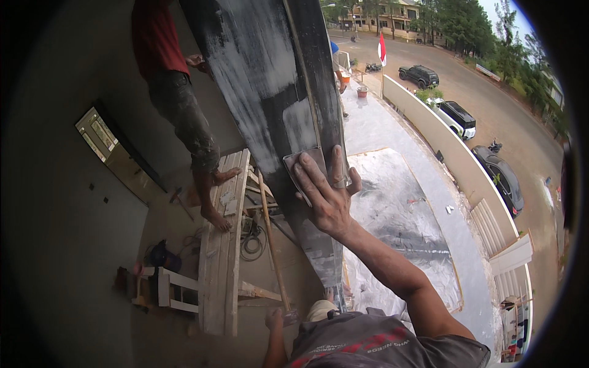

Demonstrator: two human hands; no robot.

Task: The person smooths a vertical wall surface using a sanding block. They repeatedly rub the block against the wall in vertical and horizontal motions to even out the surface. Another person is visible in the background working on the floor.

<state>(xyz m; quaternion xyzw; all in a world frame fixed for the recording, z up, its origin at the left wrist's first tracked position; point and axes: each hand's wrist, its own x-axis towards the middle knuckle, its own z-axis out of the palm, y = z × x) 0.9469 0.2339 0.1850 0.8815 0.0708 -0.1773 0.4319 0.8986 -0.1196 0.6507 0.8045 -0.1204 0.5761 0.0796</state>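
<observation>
My right hand (331,205) presses a thin flat scraper plate (316,161) against a tall dark panel (257,92), its fingers stretched over the plate and gripping it. Pale grey filler is smeared in streaks over the panel's black surface. Low down near my body, my left hand (276,320) is closed around a small brownish-red piece (291,317), too small to make out. A long wooden pole (273,239) leans close to that hand.
A co-worker in a red shirt (156,49) stands barefoot on a plank bench (219,270) at left. Cables (252,245) and tools lie on the floor below. To the right, a silvery sheet (399,214) covers the ledge beside a low wall (451,147); parked cars stand beyond.
</observation>
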